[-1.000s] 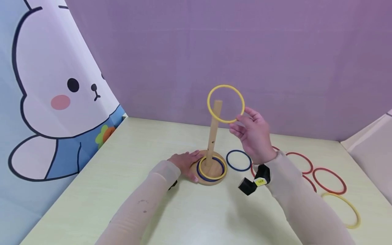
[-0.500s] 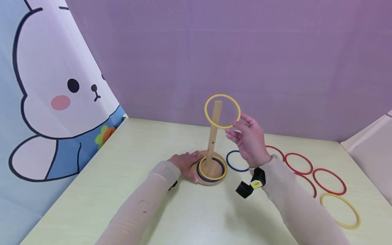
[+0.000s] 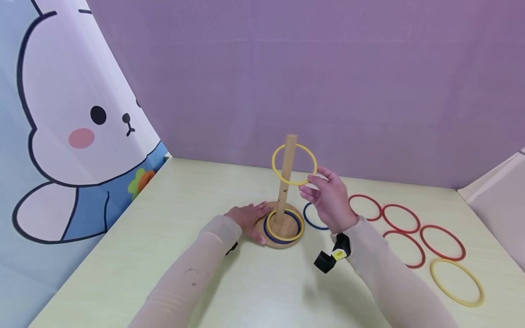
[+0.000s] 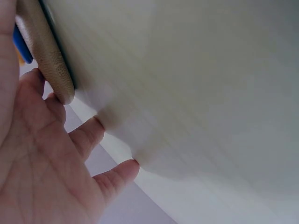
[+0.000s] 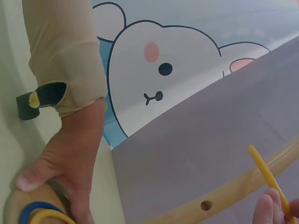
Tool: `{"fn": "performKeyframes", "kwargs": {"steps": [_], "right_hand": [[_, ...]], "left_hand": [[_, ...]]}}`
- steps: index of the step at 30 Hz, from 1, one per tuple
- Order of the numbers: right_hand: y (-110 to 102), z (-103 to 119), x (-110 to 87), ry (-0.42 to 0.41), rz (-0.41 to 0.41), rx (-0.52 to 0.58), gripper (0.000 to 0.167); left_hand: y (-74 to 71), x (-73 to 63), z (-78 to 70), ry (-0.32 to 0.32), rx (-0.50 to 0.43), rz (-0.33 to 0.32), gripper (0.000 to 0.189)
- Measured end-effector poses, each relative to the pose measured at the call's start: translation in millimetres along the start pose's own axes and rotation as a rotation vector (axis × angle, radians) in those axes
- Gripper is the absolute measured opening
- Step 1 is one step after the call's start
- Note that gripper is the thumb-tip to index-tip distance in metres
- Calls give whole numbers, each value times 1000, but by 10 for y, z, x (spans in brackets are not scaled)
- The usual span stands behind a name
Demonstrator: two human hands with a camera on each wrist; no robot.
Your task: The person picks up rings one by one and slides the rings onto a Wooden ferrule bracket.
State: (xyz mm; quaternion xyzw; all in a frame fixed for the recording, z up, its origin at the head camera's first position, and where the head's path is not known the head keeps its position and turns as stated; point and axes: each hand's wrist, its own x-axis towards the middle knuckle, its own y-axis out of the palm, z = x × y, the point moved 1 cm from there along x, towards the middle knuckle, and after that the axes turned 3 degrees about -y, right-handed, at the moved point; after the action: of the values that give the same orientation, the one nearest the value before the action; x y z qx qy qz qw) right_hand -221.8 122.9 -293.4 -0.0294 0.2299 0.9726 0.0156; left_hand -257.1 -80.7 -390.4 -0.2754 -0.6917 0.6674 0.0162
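Note:
A yellow ring [image 3: 273, 161] encircles the upper part of a wooden peg stand's post [image 3: 288, 159], tilted, with the post top above it. My right hand [image 3: 331, 200] pinches its right edge between thumb and fingers. In the right wrist view the same ring shows edge-on beside the post [image 5: 224, 193]. My left hand [image 3: 246, 220] holds the left side of the round base [image 3: 289, 228], thumb in front and fingers behind. Two fingers meet the base's edge [image 4: 53, 65] in the left wrist view. A second yellow ring and a blue ring lie around the post's foot.
Right of the stand several red rings [image 3: 365, 196] lie flat on the pale table [image 3: 197, 187]. A yellow ring [image 3: 480, 298] lies nearest the right front. Part of a blue ring [image 3: 313, 225] is hidden by my right hand. A purple backdrop [image 3: 328, 68] stands behind.
My right hand has lowered and moved slightly left, bringing the yellow ring from above the post top down around the post. The left hand stays on the base.

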Motion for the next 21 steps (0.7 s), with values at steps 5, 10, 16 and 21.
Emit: {"fn": "performKeyframes", "kwargs": {"steps": [5, 10, 16, 21], "right_hand": [[-72, -113, 57, 55, -6, -49, 21], [-178, -200, 119, 91, 22, -116, 28], [-316, -263, 210, 111, 98, -214, 44], [-400, -309, 287, 114, 148, -331, 48]], "left_hand": [[-9, -3, -5, -2, 6, 8, 97], [-12, -4, -1, 2, 9, 7, 98], [-21, -7, 6, 16, 5, 3, 99], [-20, -9, 2, 19, -4, 8, 100]]}}
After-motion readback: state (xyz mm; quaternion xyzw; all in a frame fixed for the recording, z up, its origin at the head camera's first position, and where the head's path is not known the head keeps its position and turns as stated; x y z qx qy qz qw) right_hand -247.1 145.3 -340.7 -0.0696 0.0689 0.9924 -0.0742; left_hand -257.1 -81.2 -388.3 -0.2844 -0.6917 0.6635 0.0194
